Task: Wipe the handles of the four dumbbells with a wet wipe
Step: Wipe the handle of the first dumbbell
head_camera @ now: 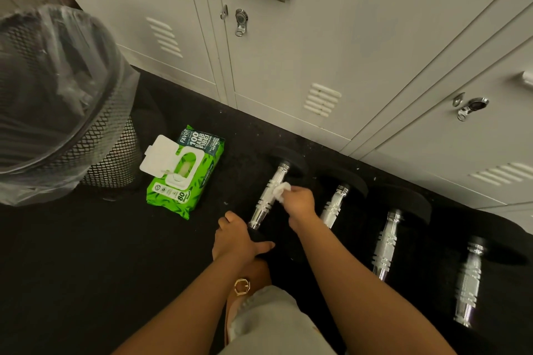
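Dark speckled floor (86, 253) ran up to a row of pale metal lockers (331, 37), three doors of which showed vents and two showed key locks. Four dumbbells lay side by side on the floor near the lockers, chrome handles pointing toward the person. The right hand (300, 202) pinched a crumpled white wet wipe (281, 190) in its fingers and pressed it against the handle of the first dumbbell (268, 196), about midway along the bar. The left hand (235, 235) sat on the near black head of that same dumbbell, fingers curled over its edge and thumb stretched across the top. Just beyond the right hand's knuckles lay the second dumbbell (334, 204), then the third dumbbell (385, 242) and the fourth dumbbell (468, 277), farther out on that side. One green wipes pack (184, 173) lay well off beyond the left hand's fingers, white lid flipped open. One mesh waste bin (112, 161) with a clear liner stood farther that way, its top blurred. Black heads of the dumbbells merged with the floor and were hard to outline; the second handle's near end was hidden behind the right forearm. A gold buckle (241, 286) showed under the left wrist.
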{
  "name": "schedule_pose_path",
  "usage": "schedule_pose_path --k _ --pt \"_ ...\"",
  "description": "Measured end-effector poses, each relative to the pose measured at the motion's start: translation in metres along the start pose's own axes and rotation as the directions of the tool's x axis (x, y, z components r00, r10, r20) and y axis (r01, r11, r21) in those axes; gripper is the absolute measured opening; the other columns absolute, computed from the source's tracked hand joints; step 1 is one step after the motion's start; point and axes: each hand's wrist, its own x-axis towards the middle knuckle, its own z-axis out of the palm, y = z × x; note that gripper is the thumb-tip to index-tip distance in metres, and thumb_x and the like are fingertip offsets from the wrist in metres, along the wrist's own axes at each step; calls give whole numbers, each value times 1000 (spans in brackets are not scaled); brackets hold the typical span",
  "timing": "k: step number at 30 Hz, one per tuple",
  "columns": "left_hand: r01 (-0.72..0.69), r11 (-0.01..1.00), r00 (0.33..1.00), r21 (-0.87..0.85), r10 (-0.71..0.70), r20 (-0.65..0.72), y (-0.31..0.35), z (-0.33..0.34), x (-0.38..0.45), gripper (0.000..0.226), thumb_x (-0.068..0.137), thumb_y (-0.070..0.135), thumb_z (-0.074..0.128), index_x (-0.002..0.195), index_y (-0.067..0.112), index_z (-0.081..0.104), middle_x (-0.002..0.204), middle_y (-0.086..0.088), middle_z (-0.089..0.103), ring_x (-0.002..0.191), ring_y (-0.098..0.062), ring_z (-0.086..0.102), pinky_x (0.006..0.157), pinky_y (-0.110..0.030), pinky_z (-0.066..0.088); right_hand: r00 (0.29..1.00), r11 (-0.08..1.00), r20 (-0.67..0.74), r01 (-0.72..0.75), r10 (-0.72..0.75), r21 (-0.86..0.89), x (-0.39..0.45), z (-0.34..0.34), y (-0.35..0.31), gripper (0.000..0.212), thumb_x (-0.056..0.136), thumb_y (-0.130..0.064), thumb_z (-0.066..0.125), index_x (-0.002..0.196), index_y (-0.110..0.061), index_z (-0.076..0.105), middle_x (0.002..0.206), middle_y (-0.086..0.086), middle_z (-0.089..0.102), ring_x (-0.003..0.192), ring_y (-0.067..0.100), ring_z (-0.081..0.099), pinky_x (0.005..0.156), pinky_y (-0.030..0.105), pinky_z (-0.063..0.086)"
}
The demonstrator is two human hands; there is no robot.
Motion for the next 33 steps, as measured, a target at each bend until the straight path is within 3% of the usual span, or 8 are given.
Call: schedule_pose_path --k 5,9,13,17,21,24,29,33 --pt "4 1000 1000 1 -4 -4 -2 1 1 108 58 48 86 135 4 24 140 -17 34 130 -32 40 104 -42 43 999 974 38 37 -29 -225 -18 4 19 16 84 -14 60 88 -3 71 76 7 61 65 16 54 52 23 40" --pt "-1 1000 1000 -7 1 -2 -1 2 1 108 58 48 86 135 3 25 140 -17 34 130 -33 40 104 -42 42 993 977 99 -35 57 -211 -12 5 25 15 83 -10 59 75 -5 71 82 14 68 77 22 62 65 28 48" --pt "13 1000 1000 3 -13 -7 -1 2 1 112 58 49 86 137 3 22 141 -17 32 131 -33 39 105 -42 42 1000 968 25 10 -4 -250 -20 9 26 20 88 -14 56 88 -2 73 85 12 68 73 16 58 61 25 44" --pt "20 1000 1000 -13 -20 -1 1 2 -1 114 59 43 87 141 3 18 144 -19 30 134 -33 36 106 -43 40 994 928 105 20 21 -372 -36 9 36 24 89 -14 54 103 -1 69 100 13 66 82 18 56 50 19 40" --pt "3 1000 1000 -7 -3 -25 3 2 -7 118 61 46 85 144 3 13 145 -20 28 133 -34 36 106 -42 40 957 812 284 207 -53 -546 -43 -11 20 24 87 -11 56 107 -3 68 105 15 67 82 17 55 53 19 41" --pt "-25 1000 999 16 25 -27 5 -1 -14 123 62 50 83 148 3 8 148 -21 23 136 -35 33 107 -43 38 900 867 413 311 -137 -390 -58 -37 7 27 87 -7 59 113 -8 66 98 14 65 87 16 56 68 23 46" --pt "-108 992 986 69 116 -117 12 -1 -33 123 63 57 79 149 4 10 151 -19 19 140 -34 26 113 -42 30 838 930 515 314 -179 -189 -80 -81 -13 37 91 1 52 116 -26 54 101 24 56 94 28 59 67 23 52" --pt "-277 950 931 145 302 -205 29 5 -55 97 77 53 70 147 7 21 154 -13 19 142 -28 23 116 -41 26 846 902 480 371 -231 -220 -92 -108 -24 28 91 4 49 115 -5 59 114 19 58 89 14 60 70 21 53"
